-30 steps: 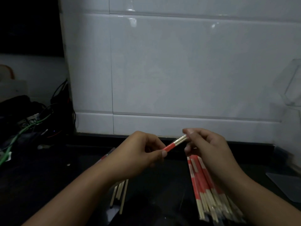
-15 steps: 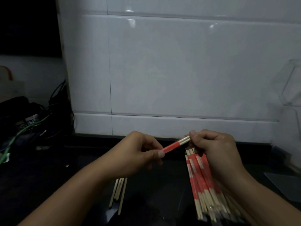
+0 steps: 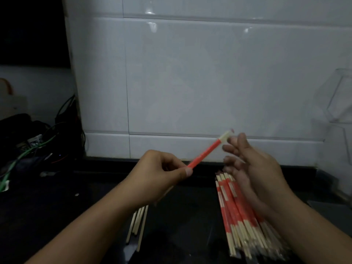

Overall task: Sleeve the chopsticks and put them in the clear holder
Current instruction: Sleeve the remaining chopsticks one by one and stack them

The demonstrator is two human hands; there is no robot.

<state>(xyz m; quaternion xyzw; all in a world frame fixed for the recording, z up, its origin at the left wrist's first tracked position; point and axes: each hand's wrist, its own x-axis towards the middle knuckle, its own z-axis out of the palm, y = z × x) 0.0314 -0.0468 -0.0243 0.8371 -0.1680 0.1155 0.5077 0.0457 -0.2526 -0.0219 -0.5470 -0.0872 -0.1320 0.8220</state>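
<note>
Head view: the left hand [image 3: 162,178] pinches the lower end of a red paper-sleeved pair of pale wooden chopsticks [image 3: 207,149] between thumb and curled fingers, holding it slanted up and to the right, its pale tips poking out of the sleeve at the top. The right hand [image 3: 253,168] is beside that upper end with fingers loosely spread and holding nothing; whether a fingertip touches the tips is blurred and I cannot tell. Under the right hand lies a pile of red-sleeved chopsticks [image 3: 245,216] on the dark worktop [image 3: 76,216], and below the left hand a few bare wooden chopsticks [image 3: 138,223] lie side by side. The clear plastic holder [image 3: 341,96] stands at the far right edge against the white tiled wall [image 3: 190,82], well apart from the hands. A tangle of cables [image 3: 28,149] sits at the far left. The pair looks sleeved, so the step in hand is probably seating it and passing it on. To do that well, keep the pinch on the paper and sticks together so the sleeve does not slide off, take the pair near its middle with the right hand, and lower it into the holder without knocking the holder's thin walls.
</note>
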